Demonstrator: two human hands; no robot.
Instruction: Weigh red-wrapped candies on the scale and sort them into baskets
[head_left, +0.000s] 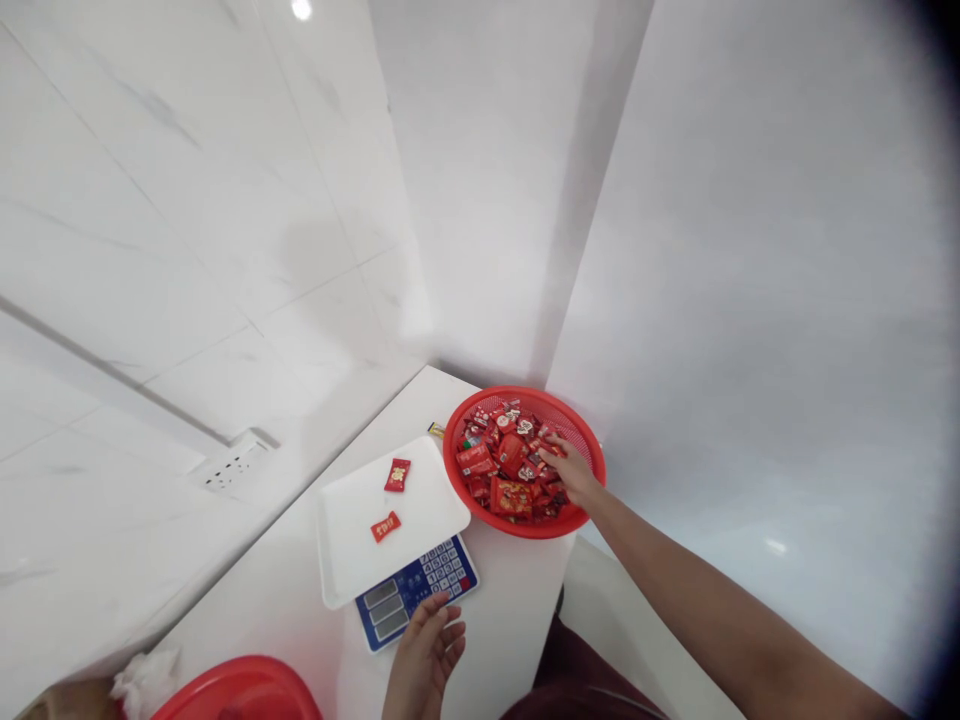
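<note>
My right hand [568,468] reaches into a red mesh basket [457,490] heaped with red-wrapped sweets [512,455]. Its fingers are pinched on a red-wrapped sweet [554,450] at the right side of the heap. My left hand [433,640] hovers by the near edge of a blue digital scale [409,580], holding nothing, its fingers loosely bent and apart. On top of the scale sits a white tray [349,530]. Two sweets lie apart on it: a squarish red packet [397,475] and a smaller red twist-wrapped one [385,526].
The white counter [487,620] runs into a corner between walls. A second red basket [247,690] stands at the near left, beside a crumpled white plastic bag [146,680]. A yellow-and-black stick packet [436,430] lies behind the tray. A socket strip [236,462] is on the left wall.
</note>
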